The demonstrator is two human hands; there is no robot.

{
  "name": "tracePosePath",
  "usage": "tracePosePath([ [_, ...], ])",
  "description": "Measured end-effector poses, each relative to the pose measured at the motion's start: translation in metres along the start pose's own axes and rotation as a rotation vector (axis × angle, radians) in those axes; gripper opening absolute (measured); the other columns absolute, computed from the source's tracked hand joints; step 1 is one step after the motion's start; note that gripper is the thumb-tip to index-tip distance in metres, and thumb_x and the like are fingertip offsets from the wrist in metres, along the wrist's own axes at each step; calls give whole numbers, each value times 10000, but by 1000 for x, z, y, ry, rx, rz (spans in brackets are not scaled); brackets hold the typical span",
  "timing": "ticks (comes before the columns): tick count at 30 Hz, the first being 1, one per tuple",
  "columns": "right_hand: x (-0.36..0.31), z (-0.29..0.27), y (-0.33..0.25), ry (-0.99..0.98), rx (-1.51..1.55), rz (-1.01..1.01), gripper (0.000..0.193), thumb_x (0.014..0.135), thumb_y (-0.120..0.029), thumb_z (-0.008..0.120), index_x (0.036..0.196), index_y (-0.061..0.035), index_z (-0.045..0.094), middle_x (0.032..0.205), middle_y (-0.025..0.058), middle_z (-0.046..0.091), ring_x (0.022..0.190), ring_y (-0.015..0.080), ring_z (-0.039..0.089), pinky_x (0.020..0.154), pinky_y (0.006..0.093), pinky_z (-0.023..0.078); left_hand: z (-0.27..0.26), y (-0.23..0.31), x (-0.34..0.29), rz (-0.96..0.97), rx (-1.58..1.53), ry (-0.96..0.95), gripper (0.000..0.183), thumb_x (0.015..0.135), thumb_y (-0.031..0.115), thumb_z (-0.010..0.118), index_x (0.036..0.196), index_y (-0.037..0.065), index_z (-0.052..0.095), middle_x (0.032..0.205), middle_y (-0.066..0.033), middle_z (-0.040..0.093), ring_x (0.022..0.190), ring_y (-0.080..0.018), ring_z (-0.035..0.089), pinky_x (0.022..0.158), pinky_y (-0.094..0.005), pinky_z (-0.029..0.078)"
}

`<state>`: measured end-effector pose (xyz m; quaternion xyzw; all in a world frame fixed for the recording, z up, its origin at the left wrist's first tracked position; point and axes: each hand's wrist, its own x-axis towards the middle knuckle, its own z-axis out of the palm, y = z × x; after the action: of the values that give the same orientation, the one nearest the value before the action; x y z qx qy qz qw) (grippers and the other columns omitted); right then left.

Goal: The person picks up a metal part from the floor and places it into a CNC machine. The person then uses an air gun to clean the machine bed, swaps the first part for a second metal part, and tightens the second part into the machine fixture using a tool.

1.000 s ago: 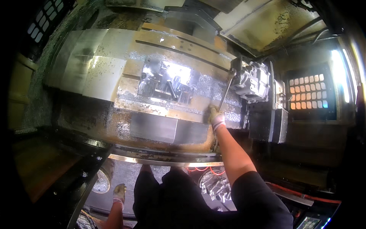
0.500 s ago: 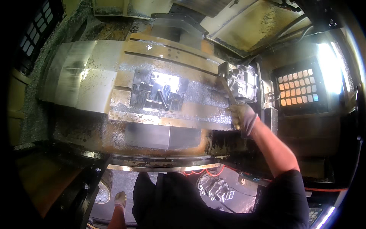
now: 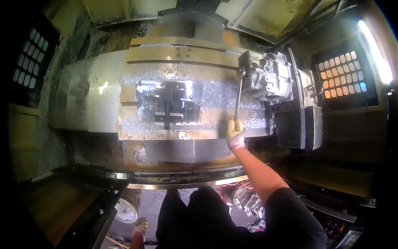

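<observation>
My right hand (image 3: 235, 135), in a pale glove, is closed around the lower end of a long metal wrench (image 3: 239, 99). The wrench points away from me, and its far head sits at a bolt or nut on a dark upright plate (image 3: 245, 66). Close behind that plate, a silver cast-metal housing (image 3: 275, 79) is mounted at the right of the machine table. Low at the left, near my body, hangs my gloved left hand (image 3: 141, 225). Its fingers are foreshortened and too small to judge, and no object shows in it.
A metal fixture (image 3: 168, 101) with a dark bar lies mid-table. Metal chips cover the slotted machine table (image 3: 161, 54). A dark block (image 3: 298, 128) stands right of my hand. Below the front sill (image 3: 186, 182) are a round bin (image 3: 126, 209) and more cast parts (image 3: 251, 201).
My right hand has swung the wrench's near end left, so it now points nearly straight toward me. The view has shifted. My left hand still hangs low.
</observation>
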<state>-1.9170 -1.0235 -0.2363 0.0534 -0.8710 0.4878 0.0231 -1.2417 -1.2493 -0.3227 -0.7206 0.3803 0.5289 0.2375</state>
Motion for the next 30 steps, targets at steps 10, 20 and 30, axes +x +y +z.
tracePosePath([
  [10,-12,-28,-43,-141,-296,442,428,923,-443,529,1096,-81,678,1001,243,692,991,447,651,868,479,514,-4,102,-32,695,141,-142,331,975,293,654,1145,9,660,961,-87,709,819,-165,650,747,-307,541],
  [20,-360,-254,-8,-235,216,1259,297,926,-330,567,890,-47,649,643,54,560,447,151,514,389,344,417,28,206,25,431,928,-131,470,934,432,565,1088,2,676,863,-63,706,707,-183,630,651,-343,494],
  [30,-459,-404,58,725,-13,815,325,966,-310,571,854,-11,628,645,63,576,615,156,553,564,349,443,169,248,-76,726,574,-254,291,920,300,661,1086,61,658,851,-58,676,685,-160,601,592,-314,473],
])
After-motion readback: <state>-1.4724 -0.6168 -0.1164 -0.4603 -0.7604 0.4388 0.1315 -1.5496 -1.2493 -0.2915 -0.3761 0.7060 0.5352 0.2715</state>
